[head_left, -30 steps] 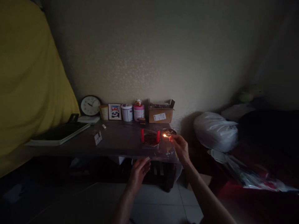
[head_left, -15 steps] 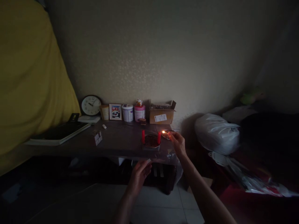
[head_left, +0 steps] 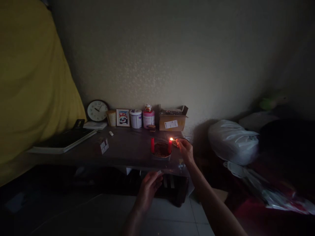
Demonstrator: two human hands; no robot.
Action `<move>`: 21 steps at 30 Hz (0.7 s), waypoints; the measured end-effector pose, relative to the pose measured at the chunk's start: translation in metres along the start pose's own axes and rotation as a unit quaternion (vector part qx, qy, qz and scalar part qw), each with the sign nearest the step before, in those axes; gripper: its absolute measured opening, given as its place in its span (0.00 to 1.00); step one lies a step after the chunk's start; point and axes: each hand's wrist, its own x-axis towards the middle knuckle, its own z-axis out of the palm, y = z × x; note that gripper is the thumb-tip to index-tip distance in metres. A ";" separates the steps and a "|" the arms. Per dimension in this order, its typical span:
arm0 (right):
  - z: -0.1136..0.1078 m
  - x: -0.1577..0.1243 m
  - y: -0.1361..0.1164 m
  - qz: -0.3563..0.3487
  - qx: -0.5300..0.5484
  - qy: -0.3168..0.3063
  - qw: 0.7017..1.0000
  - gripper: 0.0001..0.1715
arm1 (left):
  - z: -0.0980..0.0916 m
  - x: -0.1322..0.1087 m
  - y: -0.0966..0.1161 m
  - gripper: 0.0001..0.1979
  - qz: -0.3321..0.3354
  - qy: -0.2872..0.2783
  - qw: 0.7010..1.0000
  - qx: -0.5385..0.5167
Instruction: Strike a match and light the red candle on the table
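Observation:
My right hand point(head_left: 185, 149) pinches a burning match point(head_left: 174, 140), its flame at the top of the right red candle point(head_left: 170, 148). Whether that candle's wick burns by itself I cannot tell, because the flames overlap. The left red candle point(head_left: 152, 146) stands upright and unlit. Both candles stand at opposite sides of a round metal dish point(head_left: 161, 158) with dark reddish contents. Lower down, in front of the table edge, my left hand point(head_left: 150, 185) is closed around what looks like a small pale matchbox point(head_left: 159, 172), mostly covered by the fingers.
Behind the right hand lies another round dish point(head_left: 183, 139). Along the wall stand a clock point(head_left: 97, 110), a framed panda picture point(head_left: 123, 117), tins point(head_left: 136, 119) and an opened cardboard box point(head_left: 173, 123). A small box point(head_left: 102, 146) and a large book point(head_left: 64, 141) lie left.
The match flame has moved from just right of the right candle onto its top. My left hand stays low, and the view has shifted slightly.

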 end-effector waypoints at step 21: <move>0.005 -0.003 -0.005 0.014 -0.011 -0.002 1.000 0.18 | 0.002 -0.003 0.002 0.11 -0.010 -0.006 1.000 0.005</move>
